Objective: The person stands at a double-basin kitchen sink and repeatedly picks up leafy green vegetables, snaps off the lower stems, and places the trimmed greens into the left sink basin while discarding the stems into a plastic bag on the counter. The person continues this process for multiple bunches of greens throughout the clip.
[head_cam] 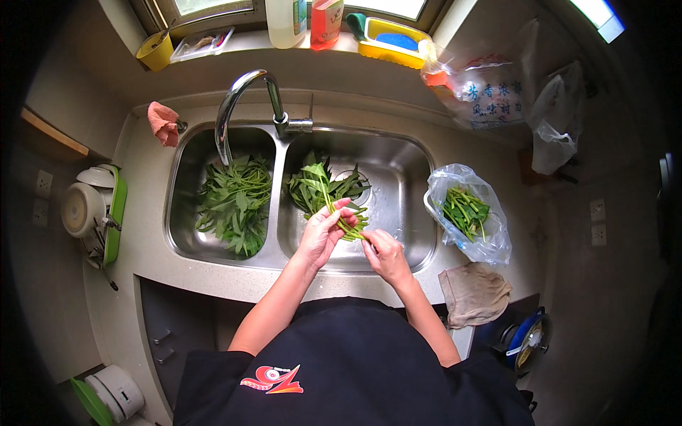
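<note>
Over the right basin of a double stainless steel sink (407, 175), my left hand (324, 234) is closed around a few long green stems of a leafy vegetable (321, 175). My right hand (388, 254) pinches the lower ends of those stems between thumb and fingers. Beneath them, more leafy greens (303, 193) lie in the right basin beside the drain. A larger heap of greens (234, 207) fills much of the left basin. To the right on the counter stands a clear plastic bag (493, 234), spread wide, with cut stems and leaves (464, 213) inside.
A chrome faucet (233, 96) arches over the left basin. A pink cloth (163, 123) sits behind it at the left, and a beige cloth (473, 294) hangs over the counter's front edge. Bottles (326, 24) and a yellow tray (394, 52) line the windowsill. A green dish rack (114, 223) stands left.
</note>
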`<action>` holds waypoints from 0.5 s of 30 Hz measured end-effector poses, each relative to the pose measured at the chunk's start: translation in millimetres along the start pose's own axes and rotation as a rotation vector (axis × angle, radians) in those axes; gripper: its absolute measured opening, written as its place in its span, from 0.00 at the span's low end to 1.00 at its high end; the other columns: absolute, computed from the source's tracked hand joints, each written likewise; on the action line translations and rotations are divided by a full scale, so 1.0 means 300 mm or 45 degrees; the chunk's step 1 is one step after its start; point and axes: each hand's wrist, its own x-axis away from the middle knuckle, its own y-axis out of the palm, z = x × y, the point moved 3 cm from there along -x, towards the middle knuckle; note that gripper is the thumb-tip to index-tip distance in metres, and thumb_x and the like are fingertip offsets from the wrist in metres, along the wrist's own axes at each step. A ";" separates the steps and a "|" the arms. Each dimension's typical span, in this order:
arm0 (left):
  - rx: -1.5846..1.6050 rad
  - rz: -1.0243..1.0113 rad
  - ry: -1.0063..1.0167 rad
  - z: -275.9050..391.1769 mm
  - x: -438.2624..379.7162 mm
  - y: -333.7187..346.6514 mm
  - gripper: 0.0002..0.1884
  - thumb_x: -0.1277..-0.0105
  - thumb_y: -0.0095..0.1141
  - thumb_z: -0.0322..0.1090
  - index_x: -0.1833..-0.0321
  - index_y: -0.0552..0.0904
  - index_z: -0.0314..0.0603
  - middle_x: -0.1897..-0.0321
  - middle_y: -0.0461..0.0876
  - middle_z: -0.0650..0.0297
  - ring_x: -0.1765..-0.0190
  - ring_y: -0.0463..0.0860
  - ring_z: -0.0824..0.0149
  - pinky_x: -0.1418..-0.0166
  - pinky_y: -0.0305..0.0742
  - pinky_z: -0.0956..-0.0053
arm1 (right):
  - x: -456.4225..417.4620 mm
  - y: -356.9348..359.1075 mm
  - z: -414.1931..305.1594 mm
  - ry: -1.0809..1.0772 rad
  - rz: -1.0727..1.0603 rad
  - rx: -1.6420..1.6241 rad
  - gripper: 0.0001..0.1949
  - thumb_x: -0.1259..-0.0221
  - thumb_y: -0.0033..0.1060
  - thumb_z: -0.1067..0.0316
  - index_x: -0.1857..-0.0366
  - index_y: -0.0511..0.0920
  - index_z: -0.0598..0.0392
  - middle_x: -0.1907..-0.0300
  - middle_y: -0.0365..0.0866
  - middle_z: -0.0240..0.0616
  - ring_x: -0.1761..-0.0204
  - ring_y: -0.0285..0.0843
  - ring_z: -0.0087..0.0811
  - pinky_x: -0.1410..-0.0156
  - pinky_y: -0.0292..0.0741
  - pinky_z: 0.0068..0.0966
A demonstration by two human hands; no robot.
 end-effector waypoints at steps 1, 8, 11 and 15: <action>0.026 -0.025 -0.011 -0.002 0.001 -0.002 0.17 0.30 0.45 0.34 0.42 0.69 0.32 0.65 0.76 0.63 0.62 0.77 0.69 0.50 0.75 0.74 | 0.001 -0.001 -0.005 -0.034 -0.010 0.034 0.08 0.49 0.57 0.76 0.64 0.76 0.60 0.72 0.75 0.44 0.69 0.75 0.43 0.63 0.72 0.34; -0.047 0.173 0.183 0.045 0.002 -0.003 0.13 0.26 0.37 0.43 0.51 0.71 0.43 0.83 0.52 0.76 0.81 0.51 0.81 0.78 0.50 0.84 | 0.040 0.014 -0.028 -0.164 -0.029 0.146 0.07 0.50 0.58 0.76 0.66 0.76 0.60 0.72 0.75 0.44 0.69 0.75 0.43 0.63 0.73 0.35; -0.115 0.052 0.224 0.039 0.017 -0.010 0.14 0.25 0.36 0.43 0.50 0.71 0.42 0.84 0.51 0.75 0.83 0.50 0.80 0.80 0.47 0.84 | 0.070 0.027 -0.033 -0.028 -0.038 0.038 0.05 0.49 0.57 0.76 0.67 0.77 0.60 0.73 0.76 0.44 0.70 0.76 0.43 0.64 0.73 0.33; -0.048 -0.004 0.255 0.028 0.026 -0.003 0.15 0.25 0.34 0.43 0.50 0.70 0.42 0.84 0.51 0.75 0.84 0.49 0.80 0.81 0.46 0.84 | 0.091 0.045 -0.018 0.340 0.073 -0.253 0.04 0.46 0.55 0.75 0.69 0.78 0.61 0.75 0.77 0.43 0.75 0.76 0.35 0.67 0.72 0.27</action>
